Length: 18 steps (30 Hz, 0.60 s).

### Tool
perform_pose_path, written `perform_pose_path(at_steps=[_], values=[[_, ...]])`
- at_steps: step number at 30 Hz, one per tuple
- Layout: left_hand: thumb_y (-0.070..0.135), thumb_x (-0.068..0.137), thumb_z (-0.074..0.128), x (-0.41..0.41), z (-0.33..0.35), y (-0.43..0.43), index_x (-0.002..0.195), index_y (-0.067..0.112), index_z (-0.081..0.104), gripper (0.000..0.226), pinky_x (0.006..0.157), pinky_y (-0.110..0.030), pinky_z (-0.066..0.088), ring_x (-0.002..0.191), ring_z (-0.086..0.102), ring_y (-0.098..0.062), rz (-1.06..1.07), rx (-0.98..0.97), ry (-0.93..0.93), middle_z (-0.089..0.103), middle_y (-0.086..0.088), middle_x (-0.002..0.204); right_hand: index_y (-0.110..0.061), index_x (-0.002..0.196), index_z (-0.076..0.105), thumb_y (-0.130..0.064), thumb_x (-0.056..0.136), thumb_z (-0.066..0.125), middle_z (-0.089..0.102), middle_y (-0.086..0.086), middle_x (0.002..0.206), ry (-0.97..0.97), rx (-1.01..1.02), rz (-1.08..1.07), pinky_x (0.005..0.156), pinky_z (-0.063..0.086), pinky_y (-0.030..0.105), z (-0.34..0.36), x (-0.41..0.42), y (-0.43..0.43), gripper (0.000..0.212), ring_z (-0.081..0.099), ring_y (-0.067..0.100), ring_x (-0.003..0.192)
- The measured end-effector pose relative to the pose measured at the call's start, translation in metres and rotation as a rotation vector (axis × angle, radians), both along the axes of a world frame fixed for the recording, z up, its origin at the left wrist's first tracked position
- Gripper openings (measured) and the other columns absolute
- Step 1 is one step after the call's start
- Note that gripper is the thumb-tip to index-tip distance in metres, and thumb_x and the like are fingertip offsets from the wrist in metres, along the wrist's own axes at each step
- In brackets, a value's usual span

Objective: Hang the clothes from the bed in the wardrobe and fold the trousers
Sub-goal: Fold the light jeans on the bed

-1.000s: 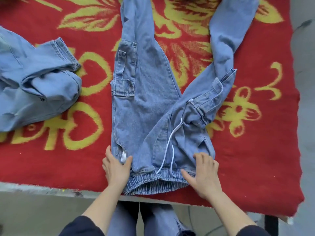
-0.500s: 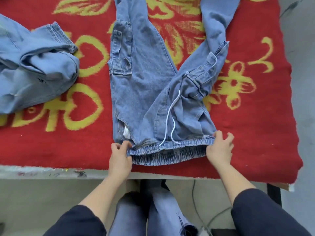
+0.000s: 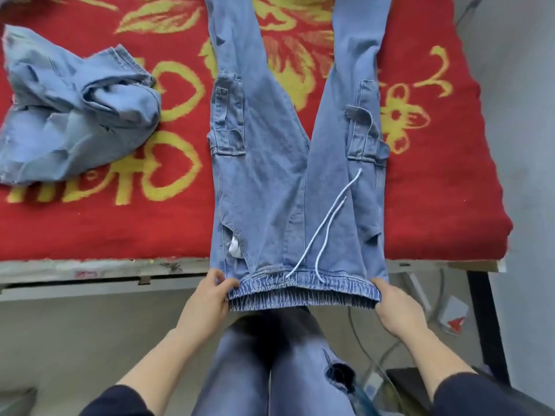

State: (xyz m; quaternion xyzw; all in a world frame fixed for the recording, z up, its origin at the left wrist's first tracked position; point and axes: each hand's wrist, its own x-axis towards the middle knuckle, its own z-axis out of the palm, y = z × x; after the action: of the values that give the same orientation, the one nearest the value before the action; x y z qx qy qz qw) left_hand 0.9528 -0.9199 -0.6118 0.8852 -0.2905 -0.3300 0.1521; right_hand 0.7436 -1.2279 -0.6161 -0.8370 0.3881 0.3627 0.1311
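both hands, left hand (image 3: 207,298) and right hand (image 3: 396,310), seem to pinch the stretchy waistband (image 3: 303,292) of the light blue denim trousers (image 3: 270,163) at its two ends.

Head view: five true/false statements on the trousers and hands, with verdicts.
1. The left hand and the right hand each hold one end of the waistband of the trousers. True.
2. The waistband rests mid-blanket. False: it overhangs the near edge of the red blanket.
3. The white drawstring lies loose on the trousers' front. True.
4. The trouser legs are crossed over each other. False: they lie apart, spread away from the person.
5. A crumpled denim garment lies left of the trousers, not touching them. True.
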Motion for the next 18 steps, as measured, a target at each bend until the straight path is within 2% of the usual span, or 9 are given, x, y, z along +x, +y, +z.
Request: perform_pose_path(at_steps=[2, 4, 7, 8, 10, 12, 15, 18], values=[[0.001, 0.079, 0.052, -0.007, -0.006, 0.009, 0.107, 0.022, 0.064, 0.037, 0.068, -0.033, 0.046, 0.091, 0.052, -0.022, 0.008, 0.049, 0.031, 0.043, -0.002, 0.109, -0.033, 0.142, 0.034, -0.017, 0.087, 0.041, 0.060, 0.007, 0.126, 0.081, 0.018, 0.035, 0.079, 0.048, 0.034, -0.003, -0.011, 0.010, 0.058, 0.061, 0.028, 0.106], [0.010, 0.084, 0.051, -0.009, -0.012, 0.012, 0.108, 0.029, 0.062, 0.033, 0.072, -0.031, 0.045, 0.096, 0.056, -0.022, -0.083, 0.231, 0.117, 0.045, 0.000, 0.113, -0.034, 0.141, 0.036, -0.020, 0.088, 0.040, 0.058, 0.005, 0.130, 0.231, 0.098, 0.043, 0.081, 0.045, 0.033, -0.006, -0.017, 0.022, 0.054, 0.058, 0.026, 0.110], [0.021, 0.086, 0.050, -0.010, -0.021, 0.008, 0.115, 0.032, 0.059, 0.032, 0.084, -0.034, 0.047, 0.108, 0.057, -0.023, -0.283, 0.498, 0.256, 0.045, 0.001, 0.124, -0.023, 0.119, 0.051, -0.036, 0.086, 0.045, 0.058, 0.003, 0.124, 0.382, 0.230, 0.064, 0.079, 0.044, 0.033, -0.011, -0.008, 0.031, 0.036, 0.057, 0.024, 0.108], [0.026, 0.086, 0.051, -0.009, -0.025, 0.006, 0.119, 0.030, 0.057, 0.034, 0.088, -0.036, 0.046, 0.112, 0.056, -0.025, -0.303, 0.541, 0.276, 0.044, -0.001, 0.128, -0.021, 0.113, 0.052, -0.043, 0.083, 0.049, 0.058, 0.003, 0.121, 0.381, 0.252, 0.048, 0.077, 0.044, 0.032, -0.012, -0.002, 0.031, 0.037, 0.057, 0.024, 0.106], [0.038, 0.087, 0.052, -0.005, -0.031, -0.001, 0.129, 0.027, 0.047, 0.044, 0.091, -0.039, 0.045, 0.117, 0.053, -0.028, -0.315, 0.598, 0.282, 0.042, -0.004, 0.132, -0.020, 0.122, 0.050, -0.052, 0.080, 0.056, 0.057, 0.005, 0.125, 0.326, 0.292, -0.003, 0.081, 0.046, 0.033, -0.015, 0.013, 0.023, 0.053, 0.057, 0.024, 0.111], [0.041, 0.088, 0.050, 0.002, -0.034, -0.015, 0.129, 0.024, 0.047, 0.044, 0.090, -0.038, 0.045, 0.117, 0.053, -0.027, -0.259, 0.552, 0.260, 0.048, -0.005, 0.131, -0.017, 0.132, 0.049, -0.049, 0.082, 0.060, 0.055, 0.006, 0.134, 0.189, 0.321, -0.077, 0.089, 0.046, 0.033, -0.015, 0.033, 0.008, 0.060, 0.055, 0.026, 0.118], [0.029, 0.088, 0.046, 0.018, -0.032, -0.051, 0.112, 0.021, 0.057, 0.028, 0.082, -0.032, 0.046, 0.109, 0.057, -0.024, -0.127, 0.381, 0.166, 0.060, -0.001, 0.120, -0.014, 0.116, 0.059, -0.035, 0.087, 0.057, 0.063, 0.009, 0.121, -0.039, 0.231, -0.150, 0.083, 0.045, 0.032, -0.012, 0.069, -0.026, 0.035, 0.058, 0.028, 0.107], [0.023, 0.090, 0.045, 0.040, -0.024, -0.104, 0.114, 0.023, 0.059, 0.028, 0.082, -0.033, 0.046, 0.106, 0.058, -0.024, -0.033, 0.226, 0.091, 0.061, -0.001, 0.115, -0.015, 0.116, 0.060, -0.028, 0.089, 0.053, 0.065, 0.011, 0.118, -0.168, 0.112, -0.124, 0.084, 0.045, 0.034, -0.005, 0.113, -0.065, 0.030, 0.058, 0.030, 0.107]])
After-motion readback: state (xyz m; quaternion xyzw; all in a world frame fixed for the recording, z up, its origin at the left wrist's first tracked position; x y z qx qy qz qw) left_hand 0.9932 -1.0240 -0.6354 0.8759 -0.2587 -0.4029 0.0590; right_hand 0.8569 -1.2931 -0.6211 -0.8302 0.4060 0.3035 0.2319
